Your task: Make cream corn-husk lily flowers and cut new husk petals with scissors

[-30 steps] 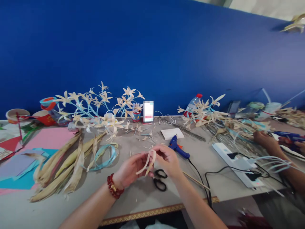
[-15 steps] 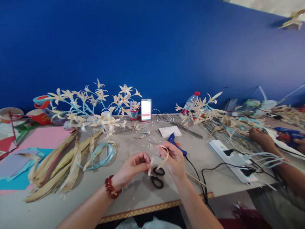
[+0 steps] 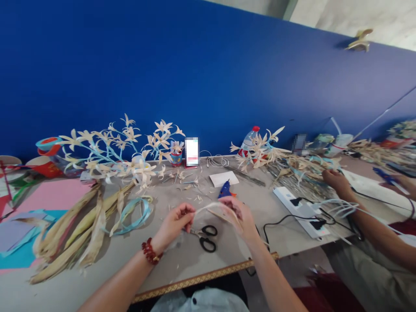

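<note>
A thin pale strip (image 3: 205,207) arches between my two hands above the table. My left hand (image 3: 177,221), with a red bead bracelet at its wrist, pinches one end of it. My right hand (image 3: 242,212) has its fingers closed on the other part, and a flat length of the strip runs down along the palm. Black-handled scissors (image 3: 208,245) lie on the table just below the hands, their blades partly behind my left fingers. Beyond my right hand rests a blue glue gun (image 3: 224,189), partly covered by the fingers.
Dried husks (image 3: 69,229) and a blue ribbon coil (image 3: 144,212) lie at left beside coloured paper (image 3: 58,195). Pale handmade flowers (image 3: 126,143) stand along the blue wall. A white power strip (image 3: 300,212) with cables lies at right, near another person's hand (image 3: 338,182).
The strip was a tight upright loop; now it stretches wider and flatter, my hands having moved apart. The view has shifted, and the scissors show more fully.
</note>
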Available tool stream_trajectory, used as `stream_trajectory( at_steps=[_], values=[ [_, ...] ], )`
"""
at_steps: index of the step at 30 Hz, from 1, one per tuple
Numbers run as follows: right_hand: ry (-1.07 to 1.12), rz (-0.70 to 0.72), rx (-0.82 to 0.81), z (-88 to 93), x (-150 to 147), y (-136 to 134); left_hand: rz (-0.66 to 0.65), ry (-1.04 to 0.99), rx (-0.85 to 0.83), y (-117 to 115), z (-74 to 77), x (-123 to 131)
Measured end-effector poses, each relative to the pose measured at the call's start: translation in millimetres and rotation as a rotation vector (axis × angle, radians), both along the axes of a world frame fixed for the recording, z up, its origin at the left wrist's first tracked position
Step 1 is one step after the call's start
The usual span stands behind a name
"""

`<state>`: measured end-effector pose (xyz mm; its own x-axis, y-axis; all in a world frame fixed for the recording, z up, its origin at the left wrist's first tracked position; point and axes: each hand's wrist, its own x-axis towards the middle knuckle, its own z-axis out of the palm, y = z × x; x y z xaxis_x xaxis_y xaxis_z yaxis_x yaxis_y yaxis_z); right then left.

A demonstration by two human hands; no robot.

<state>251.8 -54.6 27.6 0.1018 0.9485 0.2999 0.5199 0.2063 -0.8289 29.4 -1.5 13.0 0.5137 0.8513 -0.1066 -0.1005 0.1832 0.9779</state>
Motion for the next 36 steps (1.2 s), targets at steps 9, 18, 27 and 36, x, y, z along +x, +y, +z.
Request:
stream_trajectory(
  at_steps=[9, 18, 27, 36],
  values=[
    [-0.714, -0.073, -0.085, -37.7, 61.8, -34.7, 0.13, -0.059, -0.087, 9.2, -4.5, 0.6],
    [0.04, 0.165, -0.148, -11.7, -21.7, -0.8, 0.096, 0.032, 0.076, -5.9, 22.6, 6.1],
    [0.244, 0.305, -0.286, -3.8, -70.4, 10.5, 0.131, 0.144, 0.083, -18.3, 27.5, -7.4],
    [0.44, 0.214, -0.315, -15.8, -78.5, 6.1, 0.157, 0.352, 0.411, -20.5, 35.9, -13.0]
  ],
)
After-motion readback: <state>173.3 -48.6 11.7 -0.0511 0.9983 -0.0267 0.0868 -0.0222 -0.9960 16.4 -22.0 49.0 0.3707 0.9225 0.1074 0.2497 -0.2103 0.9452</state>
